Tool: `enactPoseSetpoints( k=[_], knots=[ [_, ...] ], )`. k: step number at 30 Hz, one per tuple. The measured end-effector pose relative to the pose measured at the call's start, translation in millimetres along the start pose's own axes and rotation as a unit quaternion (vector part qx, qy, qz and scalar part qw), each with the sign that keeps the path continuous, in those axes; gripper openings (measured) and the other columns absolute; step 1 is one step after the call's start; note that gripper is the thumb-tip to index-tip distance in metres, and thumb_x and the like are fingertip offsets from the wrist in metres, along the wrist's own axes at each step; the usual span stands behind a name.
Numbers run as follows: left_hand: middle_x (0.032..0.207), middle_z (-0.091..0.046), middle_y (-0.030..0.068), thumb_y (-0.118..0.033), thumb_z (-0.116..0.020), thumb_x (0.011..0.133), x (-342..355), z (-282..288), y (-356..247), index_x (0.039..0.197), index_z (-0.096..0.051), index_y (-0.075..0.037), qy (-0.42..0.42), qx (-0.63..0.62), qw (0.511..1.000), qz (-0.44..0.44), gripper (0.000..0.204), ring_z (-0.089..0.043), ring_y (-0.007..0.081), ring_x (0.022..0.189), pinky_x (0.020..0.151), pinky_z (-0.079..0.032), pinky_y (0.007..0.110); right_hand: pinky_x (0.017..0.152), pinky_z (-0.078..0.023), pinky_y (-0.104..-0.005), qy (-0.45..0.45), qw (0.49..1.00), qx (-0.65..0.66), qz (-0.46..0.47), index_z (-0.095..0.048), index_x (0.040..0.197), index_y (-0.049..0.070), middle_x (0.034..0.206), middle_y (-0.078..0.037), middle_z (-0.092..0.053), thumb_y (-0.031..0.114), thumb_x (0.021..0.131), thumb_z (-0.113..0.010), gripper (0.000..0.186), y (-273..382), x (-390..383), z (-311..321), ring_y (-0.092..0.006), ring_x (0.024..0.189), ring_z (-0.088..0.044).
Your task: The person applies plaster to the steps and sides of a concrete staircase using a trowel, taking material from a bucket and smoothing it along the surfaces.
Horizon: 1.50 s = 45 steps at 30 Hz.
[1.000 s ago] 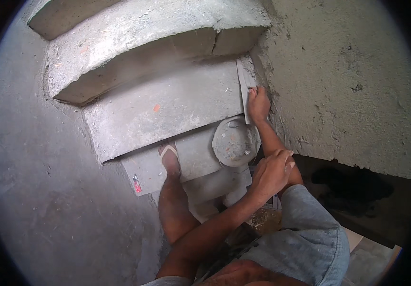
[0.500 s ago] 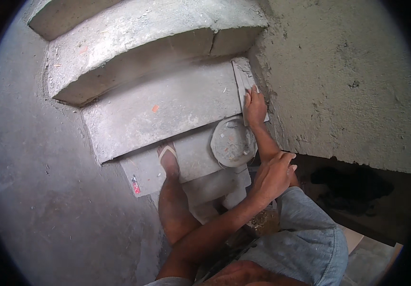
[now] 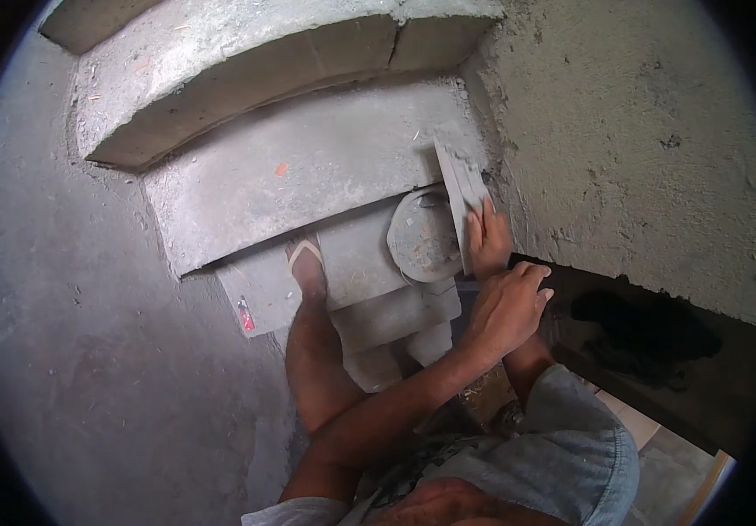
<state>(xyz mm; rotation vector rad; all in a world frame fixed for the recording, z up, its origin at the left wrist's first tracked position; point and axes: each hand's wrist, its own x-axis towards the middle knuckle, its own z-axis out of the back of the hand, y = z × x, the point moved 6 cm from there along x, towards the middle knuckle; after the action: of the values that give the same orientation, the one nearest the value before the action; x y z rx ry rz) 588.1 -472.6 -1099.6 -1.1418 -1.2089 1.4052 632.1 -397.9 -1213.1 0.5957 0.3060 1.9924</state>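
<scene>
My right hand [image 3: 488,244] is closed on the near end of a long, flat grey board [image 3: 461,184], like a plasterer's float, with its fingers over the top. The board tilts over the right rim of a round bucket [image 3: 426,237], which has grey stuff and small orange bits in it. My left hand [image 3: 511,302] hangs across my right forearm, fingers loosely bent and a little apart, with nothing visible in them. Its palm is hidden.
Dusty concrete steps [image 3: 334,153] rise ahead, with an orange chip [image 3: 281,169] on one. A rough wall [image 3: 632,158] stands at the right, a dark opening below it. My sandalled foot [image 3: 308,261] is on a lower step. Grey floor [image 3: 71,351] spreads at the left.
My right hand has drawn the board back toward me, off the step's right corner and up beside the bucket. My left hand stays near my right forearm.
</scene>
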Motion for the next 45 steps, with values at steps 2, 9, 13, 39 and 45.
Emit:
enactPoseSetpoints(
  k=[2, 9, 13, 39, 45],
  knots=[
    [0.104, -0.060, 0.0192, -0.014, -0.061, 0.086, -1.2, -0.3, -0.5, 0.110, -0.056, 0.001, 0.004, 0.003, 1.000, 0.008, 0.030, -0.058, 0.0373, 0.099, 0.085, -0.046, 0.044, 0.070, -0.049, -0.0358, 0.019, 0.999, 0.025, -0.033, -0.055, 0.124, 0.000, 0.087, -0.018, -0.058, 0.016, 0.090, -0.060, 0.038, 3.6, -35.3, 15.7, -0.0295, 0.077, -0.060],
    [0.107, -0.060, 0.0142, -0.018, -0.061, 0.086, -2.0, -18.3, 12.8, 0.112, -0.057, -0.006, -0.012, 0.059, 0.998, 0.025, 0.029, -0.059, 0.0352, 0.100, 0.086, -0.044, 0.045, 0.074, -0.049, -0.0352, 0.051, 0.972, 0.169, -0.154, -0.055, 0.123, -0.001, 0.093, -0.019, -0.060, 0.018, 0.091, -0.060, 0.038, -14.6, -101.0, 27.4, -0.0305, 0.083, -0.061],
    [0.107, -0.060, 0.0130, -0.020, -0.062, 0.086, -1.0, -23.7, 12.0, 0.111, -0.057, -0.007, 0.025, 0.042, 0.998, 0.048, 0.030, -0.059, 0.0342, 0.100, 0.086, -0.043, 0.046, 0.075, -0.049, -0.0352, 0.040, 0.962, 0.219, -0.160, -0.055, 0.122, -0.001, 0.095, -0.019, -0.061, 0.019, 0.091, -0.060, 0.038, -16.0, -105.7, 30.8, -0.0314, 0.085, -0.061],
    [0.105, -0.060, 0.0198, -0.012, -0.059, 0.087, 4.3, 2.2, 5.4, 0.114, -0.056, 0.001, 0.022, 0.017, 0.999, 0.022, 0.030, -0.060, 0.0365, 0.095, 0.082, -0.047, 0.043, 0.079, -0.050, -0.0383, 0.092, 0.982, 0.021, -0.161, -0.059, 0.117, 0.001, 0.097, -0.024, -0.065, 0.025, 0.090, -0.057, 0.036, -35.0, 40.1, 0.7, -0.0368, 0.092, -0.065],
    [0.107, -0.059, 0.0207, -0.012, -0.058, 0.087, 8.1, 6.1, 1.1, 0.113, -0.056, 0.001, 0.021, 0.007, 1.000, -0.003, 0.029, -0.059, 0.0378, 0.096, 0.083, -0.047, 0.043, 0.076, -0.050, -0.0443, 0.044, 0.992, 0.002, -0.116, -0.060, 0.115, 0.002, 0.096, -0.025, -0.064, 0.026, 0.088, -0.057, 0.037, -31.3, 90.1, -16.9, -0.0396, 0.090, -0.063]
  ],
)
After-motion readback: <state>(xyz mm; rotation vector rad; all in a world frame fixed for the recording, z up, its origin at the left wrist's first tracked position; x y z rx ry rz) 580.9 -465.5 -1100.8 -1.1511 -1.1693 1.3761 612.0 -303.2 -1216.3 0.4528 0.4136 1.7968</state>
